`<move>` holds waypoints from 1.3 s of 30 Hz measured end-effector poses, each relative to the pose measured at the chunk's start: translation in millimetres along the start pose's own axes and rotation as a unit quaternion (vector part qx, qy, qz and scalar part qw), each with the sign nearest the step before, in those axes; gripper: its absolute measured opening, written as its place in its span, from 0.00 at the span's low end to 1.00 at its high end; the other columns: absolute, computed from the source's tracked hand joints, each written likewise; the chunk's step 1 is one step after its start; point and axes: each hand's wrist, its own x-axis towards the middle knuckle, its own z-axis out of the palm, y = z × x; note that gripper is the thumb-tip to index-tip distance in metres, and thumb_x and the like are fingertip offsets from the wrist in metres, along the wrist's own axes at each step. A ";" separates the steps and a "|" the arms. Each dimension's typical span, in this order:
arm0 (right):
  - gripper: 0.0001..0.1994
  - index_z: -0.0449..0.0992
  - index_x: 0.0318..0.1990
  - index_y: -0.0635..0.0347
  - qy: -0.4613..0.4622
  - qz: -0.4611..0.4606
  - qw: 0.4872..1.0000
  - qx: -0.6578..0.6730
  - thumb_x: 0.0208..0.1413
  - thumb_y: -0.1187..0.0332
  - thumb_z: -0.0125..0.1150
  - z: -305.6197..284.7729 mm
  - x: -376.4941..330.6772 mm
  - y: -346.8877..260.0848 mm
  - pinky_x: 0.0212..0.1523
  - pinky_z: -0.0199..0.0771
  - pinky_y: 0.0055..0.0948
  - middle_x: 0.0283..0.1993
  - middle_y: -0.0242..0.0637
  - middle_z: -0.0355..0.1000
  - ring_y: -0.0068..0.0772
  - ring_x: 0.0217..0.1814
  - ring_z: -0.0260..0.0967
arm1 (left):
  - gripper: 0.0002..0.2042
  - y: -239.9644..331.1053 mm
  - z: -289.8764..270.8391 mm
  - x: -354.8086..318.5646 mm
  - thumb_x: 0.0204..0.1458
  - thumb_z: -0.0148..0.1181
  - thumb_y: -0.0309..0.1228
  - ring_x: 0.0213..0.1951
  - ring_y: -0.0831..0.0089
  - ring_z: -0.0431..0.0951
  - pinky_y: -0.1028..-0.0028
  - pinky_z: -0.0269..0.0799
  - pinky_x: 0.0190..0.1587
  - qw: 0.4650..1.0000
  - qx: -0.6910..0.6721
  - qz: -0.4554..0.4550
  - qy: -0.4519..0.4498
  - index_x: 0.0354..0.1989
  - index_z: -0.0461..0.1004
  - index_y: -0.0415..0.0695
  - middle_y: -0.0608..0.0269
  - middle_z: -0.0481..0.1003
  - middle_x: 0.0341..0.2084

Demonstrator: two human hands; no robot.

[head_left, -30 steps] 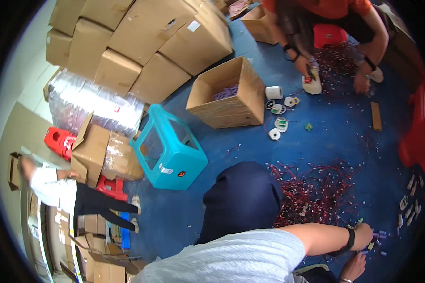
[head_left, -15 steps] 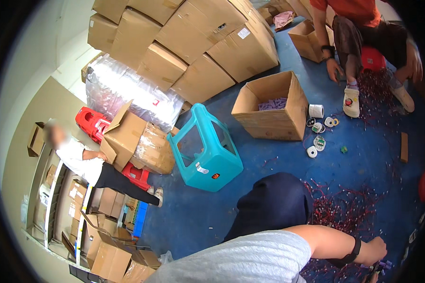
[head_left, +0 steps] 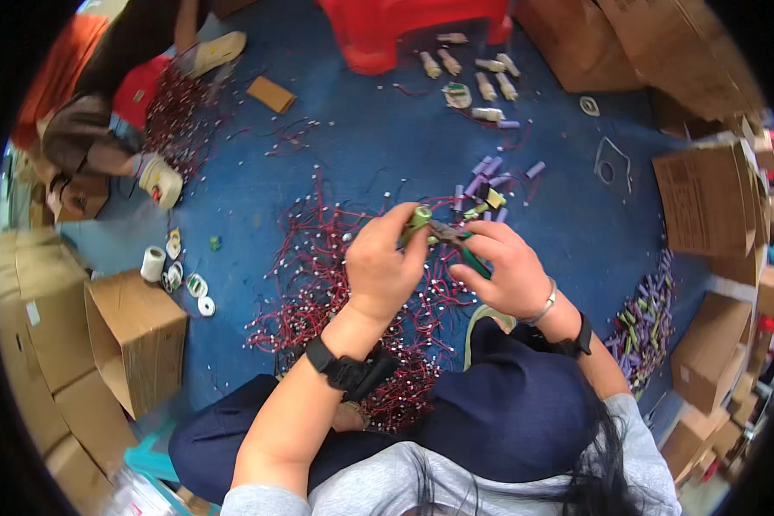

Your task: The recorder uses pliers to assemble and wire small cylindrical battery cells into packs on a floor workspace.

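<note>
Pinched between the thumb and fingers of my left hand (head_left: 383,262) is a short green cylindrical battery cell (head_left: 420,216). My right hand (head_left: 509,268) grips a pair of green-handled pliers (head_left: 476,261). The plier jaws meet the cell or stand right beside it; I cannot tell which. Several purple cells (head_left: 483,175) lie loose on the blue floor just beyond my right hand, around a small black-and-yellow piece (head_left: 494,198). Beneath and left of my hands spreads a heap of thin red wires with small white connectors (head_left: 305,297).
A red stool (head_left: 365,39) stands ahead, with white-capped cells (head_left: 450,62) on its right. Purple and green cells pile up (head_left: 643,322) at right, near cardboard boxes (head_left: 705,202). At left are an open carton (head_left: 150,344), a white roll (head_left: 152,263) and a seated person (head_left: 103,129).
The view has swung from the boxes and turquoise stool at left to the floor before me. Both my hands now show together, with the cell and pliers.
</note>
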 end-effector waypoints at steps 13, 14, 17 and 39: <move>0.12 0.70 0.28 0.62 0.024 0.045 0.999 0.021 0.40 0.63 0.60 -19.5 -14.3 0.7 0.35 0.66 0.33 0.36 0.41 0.67 0.42 0.36 0.65 | 0.12 22.6 1.4 1.7 0.38 0.59 0.19 0.29 0.72 0.74 0.77 0.68 0.33 0.995 0.032 0.092 -0.026 0.35 0.71 0.38 0.58 0.74 0.27; 0.12 0.70 0.28 0.62 0.018 0.048 0.998 0.036 0.40 0.62 0.60 -20.6 -14.8 1.4 0.36 0.66 0.33 0.36 0.41 0.67 0.42 0.36 0.65 | 0.12 24.0 1.1 3.5 0.37 0.60 0.19 0.29 0.71 0.74 0.77 0.68 0.33 0.994 0.033 0.104 -0.025 0.34 0.71 0.38 0.58 0.73 0.26; 0.12 0.70 0.28 0.62 0.021 0.048 0.998 0.046 0.40 0.62 0.60 -20.7 -15.6 2.6 0.36 0.66 0.33 0.36 0.41 0.67 0.42 0.36 0.65 | 0.13 23.8 0.2 8.5 0.36 0.60 0.18 0.28 0.69 0.74 0.76 0.68 0.32 0.987 0.047 0.150 -0.029 0.34 0.71 0.38 0.57 0.73 0.26; 0.11 0.66 0.20 0.55 0.191 0.010 0.956 -0.222 0.31 0.65 0.63 -12.3 -10.6 6.9 0.24 0.62 0.28 0.26 0.31 0.65 0.30 0.25 0.64 | 0.09 25.0 3.6 7.0 0.43 0.59 0.24 0.27 0.81 0.72 0.83 0.67 0.31 0.985 -0.021 -0.133 -0.108 0.33 0.71 0.35 0.61 0.74 0.25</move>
